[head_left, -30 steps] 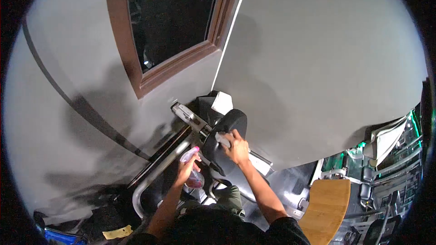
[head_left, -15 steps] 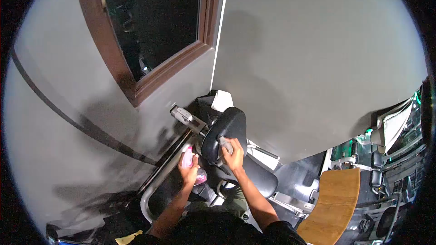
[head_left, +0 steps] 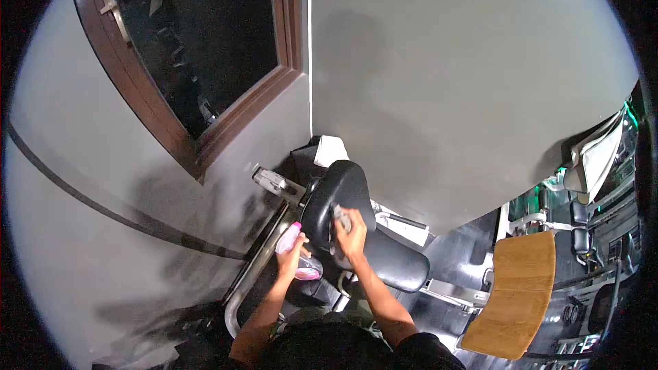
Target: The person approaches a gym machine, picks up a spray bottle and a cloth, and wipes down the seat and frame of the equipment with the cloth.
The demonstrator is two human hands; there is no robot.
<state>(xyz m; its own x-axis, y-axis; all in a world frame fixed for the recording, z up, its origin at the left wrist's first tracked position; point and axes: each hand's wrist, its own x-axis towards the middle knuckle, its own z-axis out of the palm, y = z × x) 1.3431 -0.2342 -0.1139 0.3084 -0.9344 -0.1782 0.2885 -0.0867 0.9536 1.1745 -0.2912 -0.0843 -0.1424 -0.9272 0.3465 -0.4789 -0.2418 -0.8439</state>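
My left hand (head_left: 290,258) is wrapped round a clear spray bottle (head_left: 310,270) with a pink top and pinkish liquid. In my right hand (head_left: 352,234) is a bunched grey cloth (head_left: 340,217), held against the face of the black padded backrest (head_left: 334,188). The backrest stands upright on a metal machine frame, and the black seat pad (head_left: 394,263) extends to the right below it. The bottle is just left of the backrest, apart from it.
A brown-framed window (head_left: 241,111) is at the upper left, beside a grey wall (head_left: 445,82). A curved metal tube (head_left: 253,275) runs left of my hands. A wooden surface (head_left: 514,291) and gym equipment stand at the right.
The view has swung left, showing more of the window handle and the seat pad. The cloth has moved lower on the backrest. Both hands keep their hold.
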